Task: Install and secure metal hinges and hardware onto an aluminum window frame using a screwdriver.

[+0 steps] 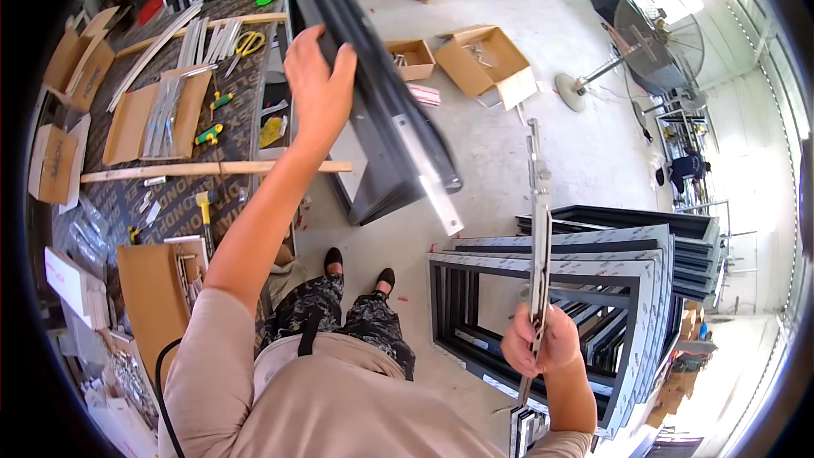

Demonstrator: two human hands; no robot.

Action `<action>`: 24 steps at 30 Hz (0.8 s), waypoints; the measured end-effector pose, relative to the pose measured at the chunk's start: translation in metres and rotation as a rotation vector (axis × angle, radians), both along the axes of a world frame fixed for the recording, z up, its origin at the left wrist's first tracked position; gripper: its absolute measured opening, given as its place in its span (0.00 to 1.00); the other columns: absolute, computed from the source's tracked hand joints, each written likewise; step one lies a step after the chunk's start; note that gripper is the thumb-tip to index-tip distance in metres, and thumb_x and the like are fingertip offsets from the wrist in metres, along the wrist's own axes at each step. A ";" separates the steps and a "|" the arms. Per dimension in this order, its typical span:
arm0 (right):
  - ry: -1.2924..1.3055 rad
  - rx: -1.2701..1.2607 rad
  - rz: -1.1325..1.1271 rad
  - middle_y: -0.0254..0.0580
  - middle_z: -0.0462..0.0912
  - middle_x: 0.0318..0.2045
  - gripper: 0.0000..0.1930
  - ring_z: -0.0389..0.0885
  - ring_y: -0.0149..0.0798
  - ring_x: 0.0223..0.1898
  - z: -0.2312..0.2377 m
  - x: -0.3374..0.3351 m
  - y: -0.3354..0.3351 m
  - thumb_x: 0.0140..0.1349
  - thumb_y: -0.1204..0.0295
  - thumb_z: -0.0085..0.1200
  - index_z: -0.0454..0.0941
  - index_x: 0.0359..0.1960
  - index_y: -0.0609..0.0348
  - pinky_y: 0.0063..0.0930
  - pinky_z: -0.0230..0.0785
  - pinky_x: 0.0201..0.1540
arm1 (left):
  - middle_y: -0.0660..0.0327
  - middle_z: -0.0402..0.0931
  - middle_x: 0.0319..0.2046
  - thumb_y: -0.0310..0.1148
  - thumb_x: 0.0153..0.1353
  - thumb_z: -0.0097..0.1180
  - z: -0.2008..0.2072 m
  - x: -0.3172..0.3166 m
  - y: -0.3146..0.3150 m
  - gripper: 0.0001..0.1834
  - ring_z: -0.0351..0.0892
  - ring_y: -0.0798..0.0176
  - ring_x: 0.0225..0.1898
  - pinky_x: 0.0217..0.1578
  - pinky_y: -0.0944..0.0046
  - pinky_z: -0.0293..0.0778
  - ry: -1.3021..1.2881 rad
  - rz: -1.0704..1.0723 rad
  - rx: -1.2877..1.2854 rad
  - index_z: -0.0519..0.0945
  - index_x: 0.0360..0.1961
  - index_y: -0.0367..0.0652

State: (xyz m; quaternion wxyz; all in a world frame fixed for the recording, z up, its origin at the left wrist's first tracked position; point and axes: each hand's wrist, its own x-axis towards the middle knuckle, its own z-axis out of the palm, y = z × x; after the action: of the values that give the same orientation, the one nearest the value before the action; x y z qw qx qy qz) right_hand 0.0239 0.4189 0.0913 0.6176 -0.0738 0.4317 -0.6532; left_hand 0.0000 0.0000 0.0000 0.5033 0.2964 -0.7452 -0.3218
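My left hand [320, 89] is at the near-left side of a long dark grey window frame [365, 85], its thumb and fingers on either side of an edge. The frame slants from the table toward me, and its near end is slightly blurred. A flat silver metal strip [428, 174] lies along it, one end sticking out past the frame. In my right hand [543, 343] is a long, slim silver window hinge bar [540, 203], held upright by its lower part, with the fingers closed around it. The bar is apart from the frame.
Several dark window frames [640, 305] with film-covered faces stand at my right. On the left, a worktable holds a box of metal strips [157, 123], yellow scissors [246, 49], a hammer [205, 216] and a wooden slat [203, 171]. Cardboard boxes [487, 64] and a fan [572, 92] are beyond.
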 end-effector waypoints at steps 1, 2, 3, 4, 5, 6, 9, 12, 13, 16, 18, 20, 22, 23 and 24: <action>-0.074 -0.056 -0.026 0.48 0.72 0.22 0.30 0.68 0.35 0.15 -0.003 0.000 -0.008 0.65 0.40 0.42 0.65 0.28 0.58 0.24 0.52 0.07 | 0.45 0.66 0.57 0.38 0.60 0.55 0.001 0.008 0.005 0.26 0.60 0.42 0.62 0.65 0.50 0.53 0.003 -0.022 0.020 0.68 0.57 0.35; -0.148 -0.114 -0.051 0.46 0.70 0.22 0.29 0.66 0.33 0.15 -0.006 -0.001 -0.015 0.66 0.40 0.41 0.64 0.27 0.57 0.22 0.50 0.07 | 0.45 0.66 0.57 0.37 0.61 0.53 0.004 0.015 0.010 0.25 0.60 0.43 0.62 0.64 0.51 0.53 0.001 -0.037 0.003 0.68 0.57 0.34; -0.145 -0.109 -0.052 0.46 0.70 0.22 0.29 0.66 0.33 0.15 -0.002 -0.001 -0.014 0.66 0.40 0.41 0.64 0.27 0.57 0.22 0.50 0.07 | 0.45 0.66 0.57 0.36 0.62 0.53 0.000 0.023 0.016 0.26 0.60 0.44 0.62 0.64 0.51 0.53 -0.002 -0.029 0.015 0.67 0.57 0.34; -0.169 -0.132 -0.078 0.42 0.68 0.20 0.29 0.64 0.32 0.14 -0.003 0.000 -0.019 0.66 0.41 0.42 0.64 0.27 0.58 0.21 0.49 0.07 | 0.46 0.67 0.57 0.36 0.62 0.53 0.001 0.030 0.020 0.25 0.61 0.46 0.62 0.64 0.53 0.55 0.023 -0.038 0.060 0.67 0.58 0.34; -0.195 -0.154 -0.105 0.39 0.66 0.19 0.28 0.63 0.31 0.14 -0.004 0.002 -0.024 0.66 0.42 0.44 0.63 0.27 0.58 0.20 0.49 0.08 | 0.47 0.67 0.57 0.35 0.63 0.53 0.002 0.037 0.023 0.25 0.62 0.48 0.61 0.63 0.54 0.56 0.047 -0.046 0.104 0.67 0.59 0.34; -0.176 -0.163 -0.133 0.33 0.62 0.16 0.25 0.61 0.28 0.14 -0.001 0.004 -0.031 0.65 0.47 0.50 0.63 0.25 0.57 0.18 0.48 0.08 | 0.47 0.67 0.57 0.35 0.63 0.53 0.002 0.043 0.025 0.25 0.62 0.48 0.61 0.63 0.54 0.56 0.045 -0.053 0.099 0.67 0.59 0.34; -0.109 -0.187 -0.062 0.30 0.62 0.15 0.23 0.60 0.24 0.14 -0.011 -0.002 -0.031 0.65 0.54 0.55 0.62 0.22 0.56 0.16 0.47 0.08 | 0.53 0.67 0.54 0.32 0.65 0.51 -0.006 0.061 0.018 0.23 0.65 0.59 0.57 0.60 0.62 0.61 0.224 -0.098 0.331 0.69 0.60 0.39; -0.217 -0.273 -0.099 0.29 0.62 0.14 0.20 0.60 0.23 0.13 -0.016 -0.005 -0.037 0.66 0.60 0.54 0.62 0.20 0.55 0.15 0.47 0.08 | 0.56 0.68 0.52 0.31 0.66 0.51 0.001 0.083 0.013 0.22 0.65 0.62 0.56 0.59 0.64 0.60 0.232 -0.110 0.374 0.69 0.60 0.39; -0.249 -0.301 -0.108 0.30 0.62 0.14 0.19 0.60 0.23 0.13 -0.017 -0.006 -0.039 0.66 0.61 0.53 0.63 0.20 0.55 0.15 0.48 0.07 | 0.56 0.68 0.53 0.32 0.66 0.50 0.003 0.091 0.009 0.21 0.66 0.62 0.55 0.59 0.65 0.59 0.225 -0.131 0.393 0.69 0.60 0.39; -0.256 -0.353 -0.141 0.34 0.64 0.15 0.16 0.61 0.28 0.13 -0.017 -0.008 -0.052 0.67 0.62 0.50 0.66 0.25 0.58 0.19 0.48 0.06 | 0.56 0.68 0.56 0.34 0.67 0.50 0.008 0.118 0.002 0.22 0.66 0.62 0.58 0.61 0.65 0.58 0.221 -0.107 0.477 0.69 0.60 0.38; -0.281 -0.399 -0.129 0.38 0.66 0.16 0.15 0.62 0.32 0.12 -0.023 -0.011 -0.059 0.67 0.60 0.47 0.71 0.33 0.62 0.22 0.49 0.06 | 0.55 0.68 0.59 0.34 0.67 0.49 0.006 0.132 -0.006 0.23 0.65 0.62 0.61 0.63 0.65 0.56 0.186 -0.118 0.488 0.69 0.61 0.38; -0.298 -0.412 -0.095 0.38 0.67 0.17 0.16 0.63 0.32 0.12 -0.022 -0.014 -0.066 0.67 0.60 0.46 0.72 0.35 0.63 0.22 0.50 0.06 | 0.56 0.68 0.58 0.34 0.67 0.50 0.008 0.140 -0.009 0.22 0.65 0.62 0.60 0.63 0.64 0.56 0.209 -0.172 0.504 0.69 0.61 0.38; -0.306 -0.436 -0.048 0.38 0.68 0.17 0.18 0.64 0.32 0.12 -0.026 -0.014 -0.071 0.66 0.58 0.45 0.74 0.39 0.64 0.22 0.51 0.05 | 0.57 0.69 0.58 0.34 0.68 0.50 0.005 0.147 -0.018 0.21 0.65 0.62 0.62 0.64 0.63 0.56 0.210 -0.241 0.504 0.70 0.60 0.37; -0.313 -0.440 -0.051 0.38 0.68 0.17 0.18 0.64 0.32 0.12 -0.027 -0.014 -0.075 0.66 0.58 0.45 0.74 0.39 0.64 0.22 0.51 0.05 | 0.57 0.69 0.58 0.34 0.68 0.50 0.007 0.149 -0.018 0.21 0.65 0.62 0.62 0.64 0.63 0.56 0.202 -0.241 0.501 0.70 0.60 0.37; -0.314 -0.433 -0.056 0.38 0.68 0.17 0.18 0.64 0.32 0.13 -0.026 -0.014 -0.078 0.66 0.58 0.45 0.74 0.39 0.64 0.21 0.51 0.05 | 0.56 0.69 0.58 0.34 0.68 0.49 0.012 0.153 -0.017 0.22 0.65 0.62 0.62 0.65 0.63 0.55 0.138 -0.222 0.495 0.70 0.60 0.36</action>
State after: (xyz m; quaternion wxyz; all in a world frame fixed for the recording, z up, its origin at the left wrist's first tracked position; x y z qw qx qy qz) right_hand 0.0099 0.3409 0.0649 0.6286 -0.0902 0.1825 -0.7506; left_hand 0.1525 -0.0170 0.0119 0.4270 0.3044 -0.6357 -0.5665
